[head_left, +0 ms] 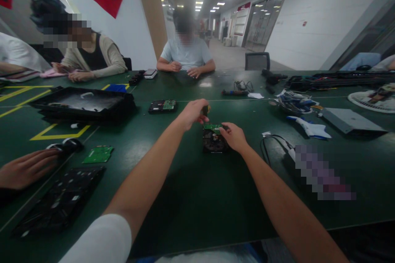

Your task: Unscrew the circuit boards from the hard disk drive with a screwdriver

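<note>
A hard drive (215, 143) lies on the green table in front of me, with its green circuit board (212, 128) at the far end. Over that far end is my left hand (195, 114), its fingers closed around a small dark object with a yellow-orange part (206, 110); most of it is hidden by the fingers. My right hand (235, 136) grips the drive's right side, thumb and fingertips at the edge of the board. A second hard drive (163, 106) rests further back on the left, apart from both hands.
At left, another person's hand (29, 167) is near a loose green board (98, 154) and a black panel (60, 199). A black tray (83, 102) stands behind. On the right are a cable (268, 148), a glove (311, 126) and a grey metal box (352, 121). People sit opposite.
</note>
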{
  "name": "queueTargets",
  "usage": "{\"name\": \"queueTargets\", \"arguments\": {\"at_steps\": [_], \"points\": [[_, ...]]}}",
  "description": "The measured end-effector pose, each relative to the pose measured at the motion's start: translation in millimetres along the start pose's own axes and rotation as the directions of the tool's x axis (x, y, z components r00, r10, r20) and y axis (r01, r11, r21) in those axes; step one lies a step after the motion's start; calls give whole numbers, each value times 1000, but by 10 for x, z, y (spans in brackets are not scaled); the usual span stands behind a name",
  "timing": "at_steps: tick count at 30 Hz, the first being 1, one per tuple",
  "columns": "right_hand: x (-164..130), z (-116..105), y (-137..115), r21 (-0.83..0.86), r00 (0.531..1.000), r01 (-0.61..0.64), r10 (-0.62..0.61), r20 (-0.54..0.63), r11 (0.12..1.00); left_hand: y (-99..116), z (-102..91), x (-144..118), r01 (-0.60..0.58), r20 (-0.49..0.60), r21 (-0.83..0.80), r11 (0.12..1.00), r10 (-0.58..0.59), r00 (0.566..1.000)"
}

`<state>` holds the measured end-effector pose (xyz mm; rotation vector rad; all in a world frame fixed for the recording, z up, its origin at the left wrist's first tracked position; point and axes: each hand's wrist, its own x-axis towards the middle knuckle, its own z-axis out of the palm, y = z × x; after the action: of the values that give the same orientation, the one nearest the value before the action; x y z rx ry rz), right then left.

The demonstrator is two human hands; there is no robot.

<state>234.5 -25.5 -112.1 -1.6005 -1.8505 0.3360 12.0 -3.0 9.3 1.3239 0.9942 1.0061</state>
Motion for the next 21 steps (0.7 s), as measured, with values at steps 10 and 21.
{"name": "queueTargets", "arguments": {"at_steps": [10, 21], "points": [[-3, -12, -22, -17, 1000, -10, 10, 2, 1000, 12, -16, -6, 27, -9, 22, 999, -27, 1000], [2, 1, 8, -11, 1000, -7, 7, 4, 1000, 0, -30, 16, -7, -22, -19, 1000, 6, 1000]]}}
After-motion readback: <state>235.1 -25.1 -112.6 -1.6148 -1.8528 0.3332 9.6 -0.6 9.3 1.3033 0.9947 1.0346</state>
